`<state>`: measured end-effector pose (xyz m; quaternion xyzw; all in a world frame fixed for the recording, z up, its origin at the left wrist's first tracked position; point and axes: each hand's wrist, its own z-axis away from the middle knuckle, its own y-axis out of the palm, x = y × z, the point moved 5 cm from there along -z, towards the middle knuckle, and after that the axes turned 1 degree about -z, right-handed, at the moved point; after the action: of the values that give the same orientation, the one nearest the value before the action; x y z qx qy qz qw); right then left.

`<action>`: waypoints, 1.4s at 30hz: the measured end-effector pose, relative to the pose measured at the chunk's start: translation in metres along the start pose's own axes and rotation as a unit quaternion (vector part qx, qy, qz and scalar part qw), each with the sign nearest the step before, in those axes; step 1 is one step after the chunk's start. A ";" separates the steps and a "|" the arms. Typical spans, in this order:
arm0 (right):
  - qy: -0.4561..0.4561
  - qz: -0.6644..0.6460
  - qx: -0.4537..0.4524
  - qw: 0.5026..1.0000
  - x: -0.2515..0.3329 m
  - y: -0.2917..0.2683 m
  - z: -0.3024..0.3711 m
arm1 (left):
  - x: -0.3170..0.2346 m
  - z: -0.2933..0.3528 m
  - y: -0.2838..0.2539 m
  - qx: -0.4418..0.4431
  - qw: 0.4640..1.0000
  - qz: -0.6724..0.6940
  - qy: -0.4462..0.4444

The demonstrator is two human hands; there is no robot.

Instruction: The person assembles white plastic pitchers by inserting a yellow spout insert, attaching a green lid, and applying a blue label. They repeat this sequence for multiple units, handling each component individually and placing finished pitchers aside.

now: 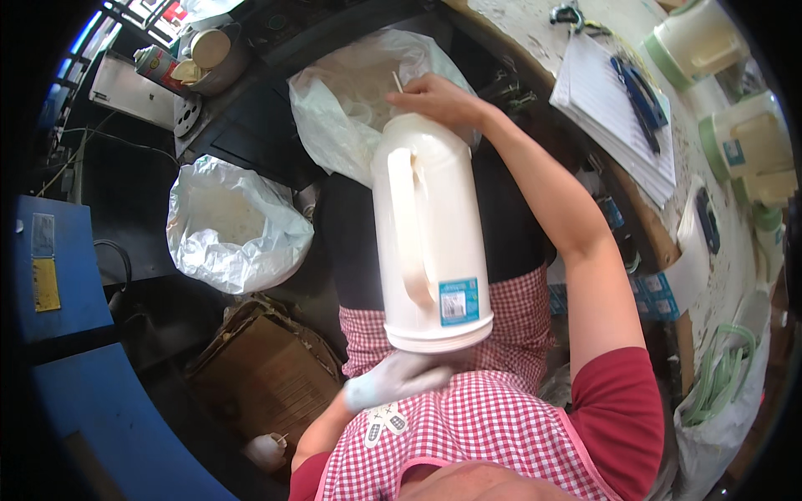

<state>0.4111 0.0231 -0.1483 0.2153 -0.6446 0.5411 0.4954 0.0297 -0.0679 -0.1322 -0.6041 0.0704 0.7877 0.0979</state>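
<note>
A cream-white thermos jug with a long handle and a blue label lies tilted over my lap, its base towards me. My left hand, in a whitish glove, supports the jug's base, its fingers partly hidden beneath the rim and blurred. Over the jug's far end, my bare right hand is closed, with a thin white piece sticking up at its fingers. What else that hand grips is hidden. Right behind it stands a white plastic bag with translucent ring-like parts inside.
Another white bag sits to the left, above an open cardboard box. On the right-hand bench are papers, a dark blue cutter knife and several cream-and-green jugs. Blue cabinets stand at far left.
</note>
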 end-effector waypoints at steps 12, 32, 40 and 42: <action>-0.192 0.010 0.036 0.981 0.159 -0.010 0.125 | -0.111 -0.071 -0.170 -0.278 0.945 0.137 0.109; -0.179 0.363 -0.069 0.912 0.049 -0.078 -0.044 | -0.141 0.198 -0.177 -0.624 0.734 -0.137 0.230; -0.238 0.460 -0.170 0.838 -0.053 0.041 -0.089 | -0.103 0.126 -0.198 -0.607 0.722 -0.249 0.221; -0.175 0.359 -0.095 0.912 -0.011 0.050 -0.086 | -0.101 0.129 -0.184 -0.610 0.719 -0.273 0.193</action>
<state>0.4099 0.1148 -0.1889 0.0124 -0.8032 0.5723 0.1650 -0.0223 0.1334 0.0005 -0.6648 -0.5757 0.4661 -0.0968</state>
